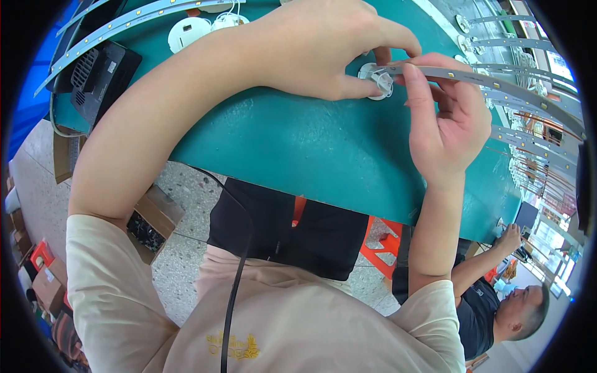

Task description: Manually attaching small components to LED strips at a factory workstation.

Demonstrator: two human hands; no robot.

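A: How far along, taking the whole bench [298,137] first?

B: Partway, at a guess. Across the middle of the frame, plain green; at the upper right, LED strips [516,43] in a row, near round white discs [463,23] (finished or waiting, impossible to tell).

A: And in work?

B: Just one: the held strip [460,75], running from upper centre towards the right edge. Not yet set down, so probably unfinished.

A: Pose?

B: For the left hand [329,50], arched in from the upper left, with thumb low and fingers above, narrowed about the strip's end (full grip not confirmable). For the right hand [451,124], raised from the lower right, pinching the strip between thumb and forefinger, with other fingers curled.

A: Smallest bits?

B: At upper centre, by the left thumb: a round white base [367,69], then a clear fitting [382,81]. Joined to the strip? Can't tell; partly covered. Left, apparently: that end.
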